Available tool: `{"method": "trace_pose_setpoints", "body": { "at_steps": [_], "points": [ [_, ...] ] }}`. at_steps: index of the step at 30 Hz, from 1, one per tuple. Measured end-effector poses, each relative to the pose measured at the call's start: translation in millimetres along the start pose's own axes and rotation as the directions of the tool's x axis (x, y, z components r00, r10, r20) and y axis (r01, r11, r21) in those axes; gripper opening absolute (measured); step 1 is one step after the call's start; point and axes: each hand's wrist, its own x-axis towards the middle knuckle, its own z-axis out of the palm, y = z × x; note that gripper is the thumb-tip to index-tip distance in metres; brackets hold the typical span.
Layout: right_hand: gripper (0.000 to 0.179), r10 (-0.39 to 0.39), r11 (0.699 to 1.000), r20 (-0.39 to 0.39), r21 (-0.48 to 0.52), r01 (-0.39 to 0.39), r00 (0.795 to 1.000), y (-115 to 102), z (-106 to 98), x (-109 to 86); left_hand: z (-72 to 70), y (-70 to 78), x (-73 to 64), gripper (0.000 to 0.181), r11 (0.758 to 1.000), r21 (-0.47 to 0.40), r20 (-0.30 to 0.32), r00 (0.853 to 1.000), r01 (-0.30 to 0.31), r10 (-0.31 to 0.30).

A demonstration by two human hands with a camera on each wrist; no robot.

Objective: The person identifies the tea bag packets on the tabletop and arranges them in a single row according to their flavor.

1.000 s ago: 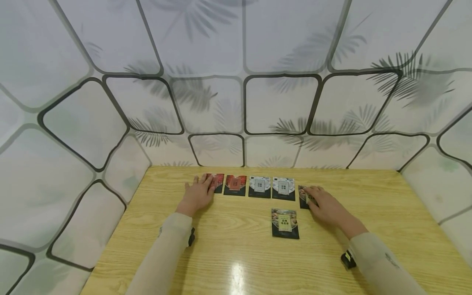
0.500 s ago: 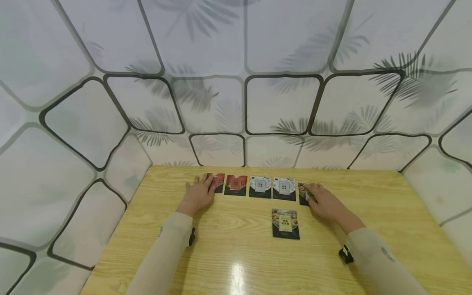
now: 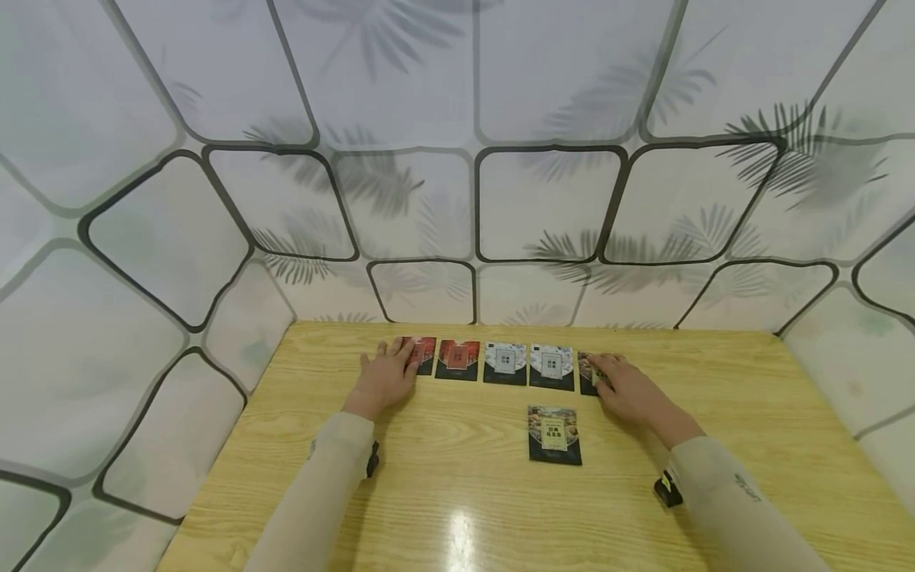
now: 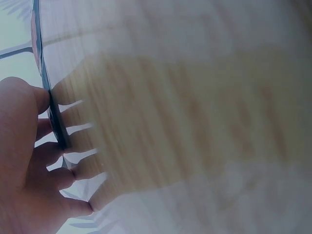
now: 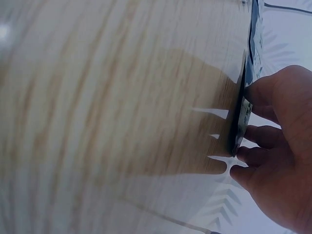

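Several flat printed packets lie in a row along the far side of the table in the head view. My left hand rests on the leftmost red-and-black packet, fingertips on its face and its left part covered. At the row's right end, my right hand touches a brown-and-black packet, most of which it hides. Fingers lie over that packet in the right wrist view, with its near edge slightly off the wood. A matching brown packet with a yellow label lies nearer, below the row.
Between the hands lie another red packet and two white-and-black packets, spaced by narrow gaps. Behind the wooden table rises a patterned fabric wall, which also closes off both sides.
The right hand has slid its brown packet slightly away from me, so its lower edge now sits about level with the row. The left hand and other packets have stayed put.
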Motion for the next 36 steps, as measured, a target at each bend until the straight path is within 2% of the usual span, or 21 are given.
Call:
{"method": "trace_pose_setpoints", "body": {
  "at_steps": [9, 24, 31, 36],
  "points": [
    [0.051, 0.007, 1.000, 0.001, 0.004, -0.007, 1.000, 3, 1, 0.5, 0.8, -1.1, 0.5, 0.059, 1.000, -0.018, 0.001, 1.000, 0.001, -0.001],
    [0.049, -0.006, 1.000, -0.035, -0.001, 0.006, 0.999, 2, 3, -2.1, 1.6, -0.8, 0.6, 0.059, 1.000, 0.004, 0.014, 1.000, 0.004, -0.004],
    [0.052, 0.017, 1.000, -0.031, 0.001, -0.017, 0.999, -7, -3, -4.9, 1.1, -0.6, 0.4, 0.059, 1.000, -0.003, 0.013, 1.000, 0.004, -0.004],
    [0.054, -0.029, 1.000, -0.040, -0.003, 0.029, 0.999, -23, -5, -7.8, 0.8, -0.6, 0.7, 0.059, 1.000, -0.009, 0.010, 1.000, 0.005, -0.005]
  ]
}}
